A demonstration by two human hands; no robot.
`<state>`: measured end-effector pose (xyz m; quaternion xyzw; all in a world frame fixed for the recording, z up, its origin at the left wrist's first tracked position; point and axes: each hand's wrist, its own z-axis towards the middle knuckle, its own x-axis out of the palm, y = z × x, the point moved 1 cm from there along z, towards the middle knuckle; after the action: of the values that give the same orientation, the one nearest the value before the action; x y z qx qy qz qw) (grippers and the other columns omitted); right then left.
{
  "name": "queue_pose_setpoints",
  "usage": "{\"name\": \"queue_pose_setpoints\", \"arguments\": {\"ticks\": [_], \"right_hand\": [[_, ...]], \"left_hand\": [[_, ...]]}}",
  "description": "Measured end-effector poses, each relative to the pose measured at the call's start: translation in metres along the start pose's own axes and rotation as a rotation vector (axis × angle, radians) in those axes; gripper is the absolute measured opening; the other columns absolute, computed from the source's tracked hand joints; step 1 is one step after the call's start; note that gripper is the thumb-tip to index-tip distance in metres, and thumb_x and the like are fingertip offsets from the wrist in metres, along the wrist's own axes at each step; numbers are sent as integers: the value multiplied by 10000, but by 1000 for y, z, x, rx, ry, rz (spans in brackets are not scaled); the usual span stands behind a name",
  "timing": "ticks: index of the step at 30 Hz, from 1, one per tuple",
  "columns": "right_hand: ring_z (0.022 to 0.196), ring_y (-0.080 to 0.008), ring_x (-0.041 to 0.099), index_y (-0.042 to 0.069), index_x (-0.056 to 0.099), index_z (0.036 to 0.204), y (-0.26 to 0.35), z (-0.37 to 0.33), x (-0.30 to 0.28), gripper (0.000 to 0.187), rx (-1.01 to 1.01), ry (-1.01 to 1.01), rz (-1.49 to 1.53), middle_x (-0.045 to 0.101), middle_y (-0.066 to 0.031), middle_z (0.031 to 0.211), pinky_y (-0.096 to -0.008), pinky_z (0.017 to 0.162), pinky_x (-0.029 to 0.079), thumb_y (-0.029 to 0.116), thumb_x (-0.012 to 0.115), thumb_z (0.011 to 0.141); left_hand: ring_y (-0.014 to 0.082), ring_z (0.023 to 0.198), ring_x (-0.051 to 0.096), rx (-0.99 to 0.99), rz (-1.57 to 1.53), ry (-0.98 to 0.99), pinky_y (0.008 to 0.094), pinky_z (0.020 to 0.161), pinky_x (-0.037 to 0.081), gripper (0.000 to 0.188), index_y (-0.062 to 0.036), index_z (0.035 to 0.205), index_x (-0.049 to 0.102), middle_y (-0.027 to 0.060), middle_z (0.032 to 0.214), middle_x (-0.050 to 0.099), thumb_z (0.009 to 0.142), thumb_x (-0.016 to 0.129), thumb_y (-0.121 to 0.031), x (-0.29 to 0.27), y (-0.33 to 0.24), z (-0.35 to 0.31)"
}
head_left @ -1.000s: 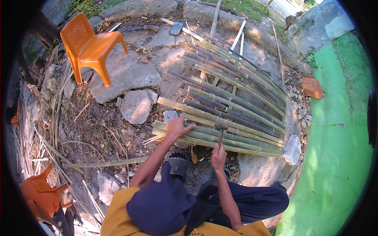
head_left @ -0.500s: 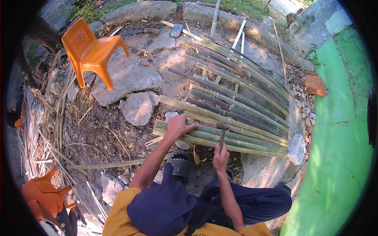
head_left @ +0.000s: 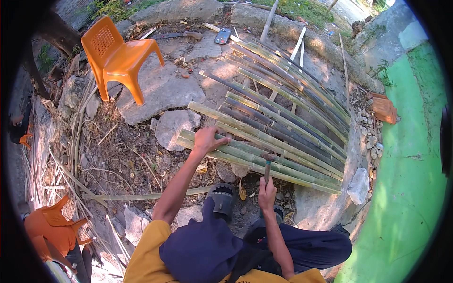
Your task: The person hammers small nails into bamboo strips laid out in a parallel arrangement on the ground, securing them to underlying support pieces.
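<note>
My left hand [head_left: 207,139] presses flat on the near end of a row of long split bamboo slats [head_left: 283,141] laid side by side on the ground. My right hand [head_left: 266,189] grips the wooden handle of a small hammer [head_left: 267,160]. The hammer's head rests on or just above the nearest slats, to the right of my left hand. My dark sandal [head_left: 222,198] sits on the dirt just in front of the slats' near edge.
An orange plastic chair [head_left: 118,56] stands at the back left on flat stones. A dark phone-like object [head_left: 222,36] and a long blade tool [head_left: 174,34] lie behind the slats. A green surface [head_left: 406,188] runs along the right. Loose bamboo strips [head_left: 75,155] litter the left.
Almost nothing differs. My left hand stays on the slats and my right hand keeps the hammer at the same spot, its head a touch lower. The view has shifted slightly.
</note>
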<state>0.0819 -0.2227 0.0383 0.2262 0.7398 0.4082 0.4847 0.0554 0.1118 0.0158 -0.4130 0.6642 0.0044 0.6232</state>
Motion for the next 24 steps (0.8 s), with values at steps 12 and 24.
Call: {"name": "queue_pose_setpoints", "arguments": {"ticks": [12,24], "right_hand": [[545,-311,553,-16,600,1008,-1,16,17,342,28,-15,-16,538,-174,625,-458,546,406,312,532,1077],[555,-369,554,-13,584,1038,-1,14,6,322,31,-24,-52,536,-203,638,-478,558,405,302,528,1075]], "left_hand": [[361,817,720,-6,-109,-55,480,765,548,673,-62,943,727,166,835,738,742,786,-701,45,-1,-14],[329,825,683,151,-101,-237,464,772,491,564,-70,919,690,116,824,690,782,804,-605,55,-14,-21]]}}
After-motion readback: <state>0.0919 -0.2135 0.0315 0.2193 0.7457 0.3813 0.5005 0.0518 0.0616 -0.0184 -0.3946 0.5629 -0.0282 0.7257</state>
